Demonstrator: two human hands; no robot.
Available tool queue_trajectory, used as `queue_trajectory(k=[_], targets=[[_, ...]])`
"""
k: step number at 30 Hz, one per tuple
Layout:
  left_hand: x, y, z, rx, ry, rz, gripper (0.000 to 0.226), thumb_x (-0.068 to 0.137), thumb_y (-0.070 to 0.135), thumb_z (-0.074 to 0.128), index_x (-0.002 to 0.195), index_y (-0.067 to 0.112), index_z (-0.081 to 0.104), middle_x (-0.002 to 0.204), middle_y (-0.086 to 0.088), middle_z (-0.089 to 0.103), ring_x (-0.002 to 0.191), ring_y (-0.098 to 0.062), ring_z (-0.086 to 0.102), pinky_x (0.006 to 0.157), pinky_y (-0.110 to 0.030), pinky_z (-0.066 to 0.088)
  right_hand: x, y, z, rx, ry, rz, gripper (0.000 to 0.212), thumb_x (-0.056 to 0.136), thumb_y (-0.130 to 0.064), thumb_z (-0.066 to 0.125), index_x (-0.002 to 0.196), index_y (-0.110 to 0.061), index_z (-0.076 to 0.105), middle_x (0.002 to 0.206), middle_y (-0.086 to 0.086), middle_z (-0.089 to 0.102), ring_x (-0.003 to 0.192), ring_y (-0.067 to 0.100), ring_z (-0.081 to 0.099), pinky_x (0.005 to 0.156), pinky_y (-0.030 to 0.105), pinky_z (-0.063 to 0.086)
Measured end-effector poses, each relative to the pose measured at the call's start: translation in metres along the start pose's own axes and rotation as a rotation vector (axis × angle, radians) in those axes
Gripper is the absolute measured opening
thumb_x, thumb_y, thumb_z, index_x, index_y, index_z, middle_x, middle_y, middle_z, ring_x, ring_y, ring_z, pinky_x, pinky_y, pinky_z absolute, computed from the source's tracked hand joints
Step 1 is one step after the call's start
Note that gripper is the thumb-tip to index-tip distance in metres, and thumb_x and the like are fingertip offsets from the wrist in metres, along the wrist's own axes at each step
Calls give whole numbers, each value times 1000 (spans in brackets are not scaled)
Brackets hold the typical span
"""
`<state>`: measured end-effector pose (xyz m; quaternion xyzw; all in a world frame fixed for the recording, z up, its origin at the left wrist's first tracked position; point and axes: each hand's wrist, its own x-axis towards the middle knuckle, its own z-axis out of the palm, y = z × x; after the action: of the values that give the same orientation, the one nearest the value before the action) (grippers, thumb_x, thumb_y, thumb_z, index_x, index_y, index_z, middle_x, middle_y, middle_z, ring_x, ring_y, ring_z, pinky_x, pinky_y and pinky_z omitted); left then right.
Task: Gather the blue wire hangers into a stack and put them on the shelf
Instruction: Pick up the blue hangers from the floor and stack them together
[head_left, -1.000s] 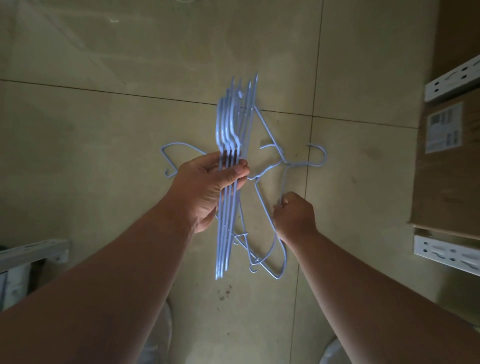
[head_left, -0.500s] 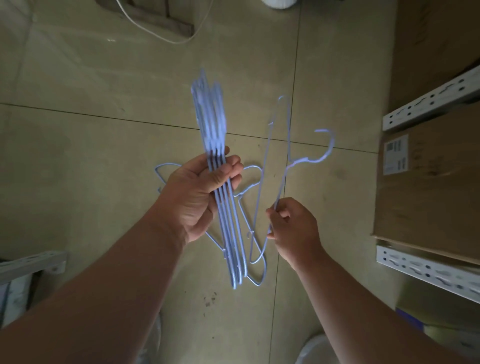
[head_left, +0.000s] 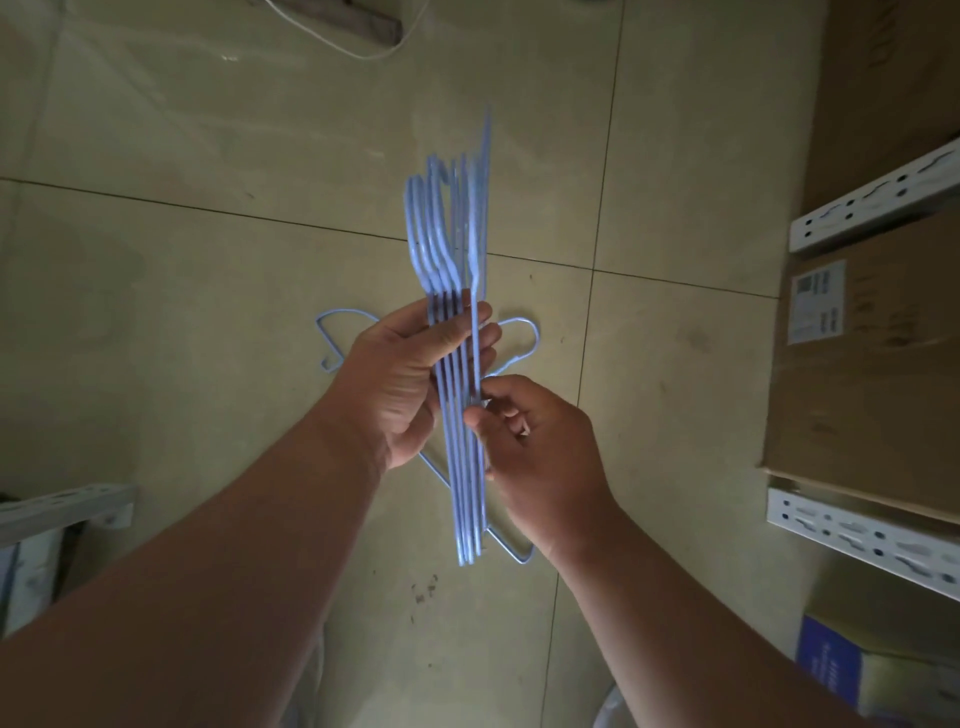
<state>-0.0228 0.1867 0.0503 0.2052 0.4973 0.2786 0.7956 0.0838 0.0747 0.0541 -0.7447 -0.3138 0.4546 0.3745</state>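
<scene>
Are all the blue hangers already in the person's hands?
No, at least two blue hangers lie on the floor under the stack that the left hand grips.

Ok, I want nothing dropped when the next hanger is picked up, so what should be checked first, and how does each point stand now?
1. Left hand has a firm grip on the stack of hangers: ok, fingers wrap the wires.
2. Right hand has finished adding its hanger: cannot tell, fingers are at the stack's right edge.
3. Stack aligned: not ok, hook ends fan out at the top.
4. All hangers gathered: not ok, loose hangers lie on the floor below.
5. Shelf reachable: cannot tell, only rack rails and a cardboard box show at right.
</scene>
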Motion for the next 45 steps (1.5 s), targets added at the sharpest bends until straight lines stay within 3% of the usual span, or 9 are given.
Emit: queue_trajectory(k=[4, 10, 13, 17, 22, 29, 34, 39, 45], targets=[[2, -3, -11, -13, -26, 7, 20, 80, 15, 80, 99, 10, 83, 93, -7, 81, 95, -21, 80, 89, -32, 63, 1, 2, 5, -53, -27, -30, 15, 95, -11, 76, 104, -22, 82, 67, -21, 69, 64, 0, 64, 70, 17, 51], [12, -4, -24, 15, -36, 39, 38, 86, 2, 76, 122, -6, 69, 91, -7, 77, 83, -18, 76, 82, -28, 60, 16, 36, 1, -139, 11, 14, 12, 102, -23, 70, 104, -18, 81, 79, -20, 77, 72, 0, 70, 78, 28, 58], [16, -4, -32, 28, -15, 41, 20, 91, -3, 71, 111, -2, 74, 89, -7, 79, 82, -16, 78, 81, -26, 63, 32, 90, 5, -534, 48, 112, 25, 97, -30, 74, 115, -12, 77, 101, 6, 80, 99, 26, 75, 93, 34, 54], [19, -9, -43, -31, -43, 4, 20, 83, -1, 72, 86, 14, 85, 86, -4, 80, 81, -15, 78, 81, -26, 64, 38, 128, 14, -754, -99, 325, 42, 96, -31, 73, 129, -6, 66, 124, 16, 73, 122, 35, 67, 102, 36, 50], [22, -13, -52, -68, -85, -3, 23, 87, -8, 67, 103, 7, 75, 90, -6, 76, 82, -19, 76, 77, -29, 61, 41, 137, 28, -829, -144, 355, 19, 101, -16, 57, 118, -7, 62, 116, 18, 73, 114, 40, 71, 90, 39, 55], [15, -2, -45, -65, -141, -3, 23, 92, -12, 61, 103, 6, 68, 97, -9, 72, 85, -21, 73, 77, -30, 59, 42, 127, 19, -710, -110, 339, 13, 100, -8, 54, 106, -5, 65, 107, 21, 74, 107, 40, 68, 83, 38, 47], [-9, 17, -14, -164, -166, -6, 26, 89, -10, 60, 109, 6, 65, 93, -7, 73, 81, -18, 73, 75, -29, 61, 36, 88, -4, -386, 30, 352, 14, 97, -17, 55, 88, -13, 65, 77, 9, 73, 77, 38, 72, 69, 41, 58], [-40, 51, 27, -183, -159, 12, 27, 88, -7, 62, 112, 5, 65, 92, -8, 72, 81, -21, 70, 76, -31, 60, 21, 13, -38, -200, 68, 286, 23, 100, -10, 58, 79, -15, 63, 75, 16, 72, 55, 22, 58, 49, 24, 48], [-95, 121, 84, -117, -77, 39, 36, 82, -6, 70, 117, -3, 67, 98, -17, 75, 83, -27, 76, 75, -34, 63, -30, -123, -103, 96, 49, 281, 26, 105, -4, 59, 82, -7, 69, 66, 19, 64, 40, 16, 50, 38, 23, 38]])
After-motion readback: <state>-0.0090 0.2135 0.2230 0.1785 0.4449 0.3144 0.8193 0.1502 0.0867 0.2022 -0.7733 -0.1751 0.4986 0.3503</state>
